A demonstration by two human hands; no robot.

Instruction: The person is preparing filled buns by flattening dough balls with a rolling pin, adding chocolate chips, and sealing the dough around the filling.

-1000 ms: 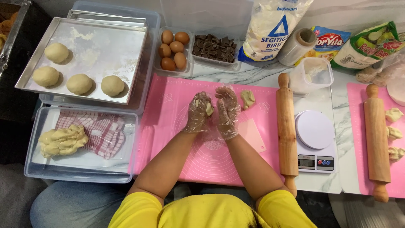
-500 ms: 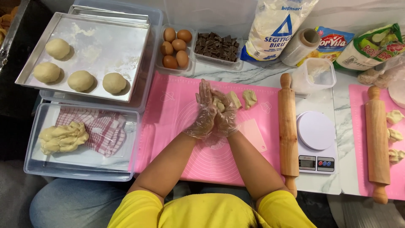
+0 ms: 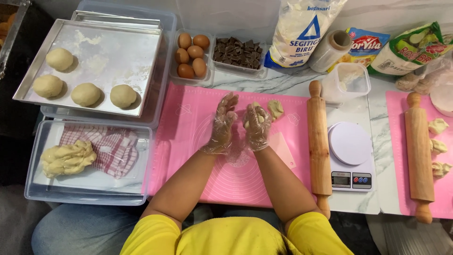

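Both my hands wear clear plastic gloves and hover over a pink silicone mat (image 3: 198,156). My right hand (image 3: 257,125) cups a small piece of pale dough (image 3: 257,115). My left hand (image 3: 222,123) is beside it with fingers straight and apart, holding nothing. Another small dough piece (image 3: 275,109) lies on the mat just right of my right hand. A pink scraper (image 3: 284,148) rests on the mat below it.
A metal tray (image 3: 122,52) at left carries several dough balls. Below it, a clear tub (image 3: 85,193) holds a dough lump and checked cloth. Eggs (image 3: 191,54), chocolate chunks (image 3: 237,51), flour bag (image 3: 302,33), rolling pin (image 3: 318,141), white scale (image 3: 350,156). Second mat and pin at right.
My hands were pressed together around the dough; now they have parted slightly, the left palm open and the dough resting in my right hand.
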